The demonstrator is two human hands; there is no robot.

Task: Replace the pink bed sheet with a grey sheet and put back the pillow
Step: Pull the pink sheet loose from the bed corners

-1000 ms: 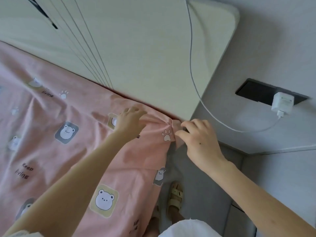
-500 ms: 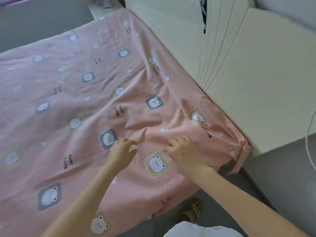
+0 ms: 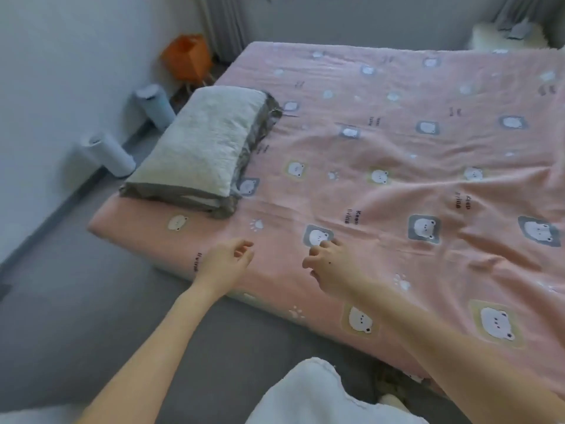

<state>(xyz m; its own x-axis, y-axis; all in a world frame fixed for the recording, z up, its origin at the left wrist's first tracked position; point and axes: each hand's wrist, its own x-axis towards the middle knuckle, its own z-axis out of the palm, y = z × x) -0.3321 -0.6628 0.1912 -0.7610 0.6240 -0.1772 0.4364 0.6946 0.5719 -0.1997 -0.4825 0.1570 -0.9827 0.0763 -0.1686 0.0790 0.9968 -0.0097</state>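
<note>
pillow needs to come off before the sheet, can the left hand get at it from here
Probably yes. The left hand holds nothing and hovers over the near edge of the pink sheet; the pillow lies ahead of it, with only bare sheet between. It would need a forward reach.

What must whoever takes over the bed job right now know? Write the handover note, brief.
Left hand: loosely curled, holds nothing, over the near edge of the pink bear-print bed sheet.
Right hand: likewise, beside it.
Grey-and-white quilted pillow: on the sheet, along its left edge.
Done: nothing visible; pink sheet is spread, not stripped.
To do: remove pillow, strip pink sheet, fit grey sheet (not in view), return pillow.
</note>
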